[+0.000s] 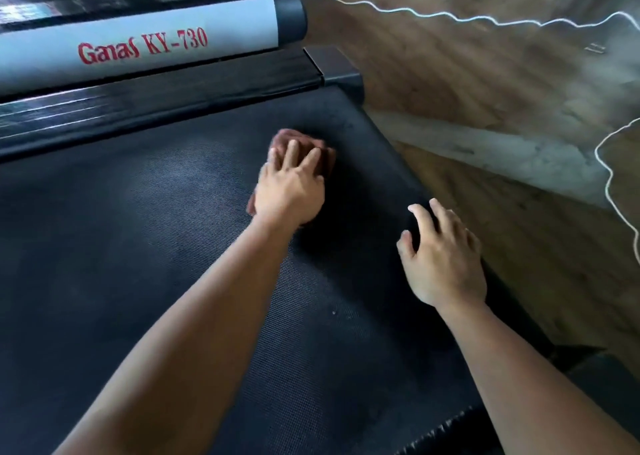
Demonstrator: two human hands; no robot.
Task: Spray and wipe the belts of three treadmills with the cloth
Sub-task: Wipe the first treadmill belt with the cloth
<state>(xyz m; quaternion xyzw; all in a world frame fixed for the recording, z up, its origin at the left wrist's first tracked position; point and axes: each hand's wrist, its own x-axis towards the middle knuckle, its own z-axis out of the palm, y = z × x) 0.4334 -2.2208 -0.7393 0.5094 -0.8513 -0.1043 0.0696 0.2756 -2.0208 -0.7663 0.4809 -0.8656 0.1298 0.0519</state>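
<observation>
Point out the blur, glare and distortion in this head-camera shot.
Head view: the left hand and the cloth under it are smeared by motion blur, and the right hand is sharper. Daylight glares in streaks along the glossy side rail. A dark shadow lies on the belt right of the left hand. The wide lens bends the belt's edge and the floor boards.

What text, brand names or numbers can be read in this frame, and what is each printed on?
"Ganas KY-730": red lettering on the light grey side cover, just beyond the black belt.
Nothing else can be read; the shiny patch at the top left is too blurred to tell.
</observation>
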